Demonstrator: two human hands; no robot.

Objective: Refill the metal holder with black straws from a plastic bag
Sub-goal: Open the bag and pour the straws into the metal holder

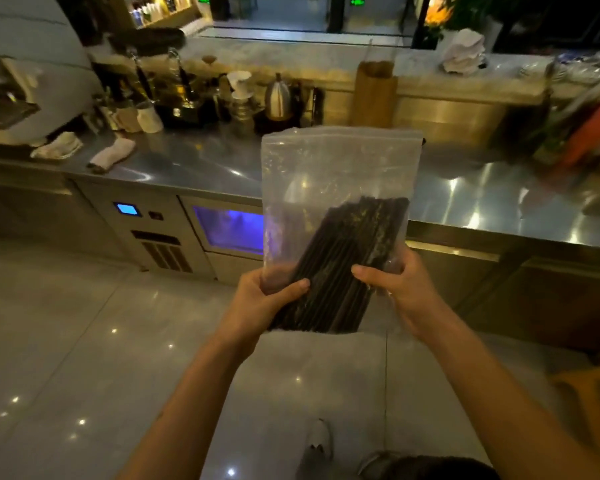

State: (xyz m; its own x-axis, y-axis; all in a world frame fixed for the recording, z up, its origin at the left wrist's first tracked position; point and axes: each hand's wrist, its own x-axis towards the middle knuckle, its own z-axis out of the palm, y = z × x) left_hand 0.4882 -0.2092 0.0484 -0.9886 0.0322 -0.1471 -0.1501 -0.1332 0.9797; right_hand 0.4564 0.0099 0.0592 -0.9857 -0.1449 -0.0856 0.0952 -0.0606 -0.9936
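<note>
- Many black straws (340,268) sit bundled low in the plastic bag (340,168), held upright in the air short of the table (194,157).
- Both grips are clamped on it: left hand (257,299) and right hand (402,289) pinch the bottom corners, thumbs across the bundle, probably to steady it.
- Zip edge is uppermost; the table stretch beyond offers room.

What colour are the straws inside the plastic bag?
Black. The straws show through the clear plastic bag in the head view.
</note>
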